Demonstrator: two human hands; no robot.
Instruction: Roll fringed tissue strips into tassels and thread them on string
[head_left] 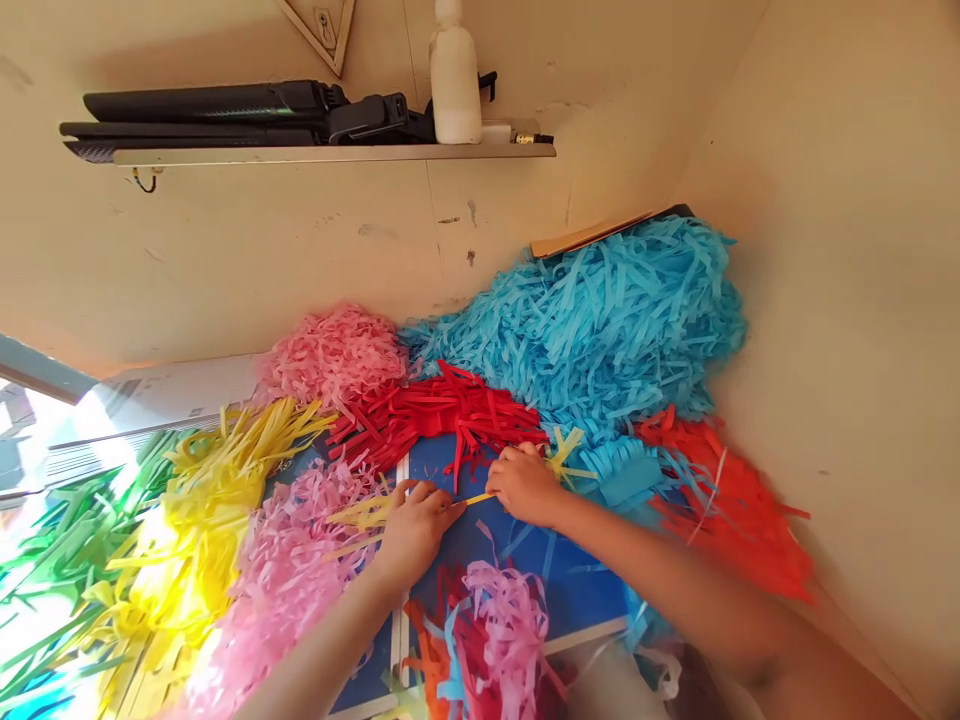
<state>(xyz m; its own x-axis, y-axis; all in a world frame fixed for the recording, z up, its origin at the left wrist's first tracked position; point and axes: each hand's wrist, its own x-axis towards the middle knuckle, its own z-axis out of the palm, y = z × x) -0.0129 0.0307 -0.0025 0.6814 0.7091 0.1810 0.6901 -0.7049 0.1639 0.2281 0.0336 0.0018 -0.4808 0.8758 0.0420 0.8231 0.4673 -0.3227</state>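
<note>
Between my two hands stretches a piece of yellow fringed paper (478, 498), its narrow middle pulled into a thin band. My left hand (420, 520) is closed on one side of it, and loose yellow strips fan out to the left behind the fingers. My right hand (525, 485) pinches the other side, with more yellow strips sticking out past the knuckles. Both hands are just above a blue surface (577, 590). Right behind them lies a heap of red paper strips (442, 405). The fingertips' exact grip is partly hidden.
Pink (337, 350), light blue (600, 320), orange-red (750, 510), lilac (300, 540), yellow (195, 540) and green (67, 520) paper heaps surround the hands. Mixed strips (510, 630) lie nearest me. Above, a wall shelf (337, 154) carries a white bottle (456, 85) and black items.
</note>
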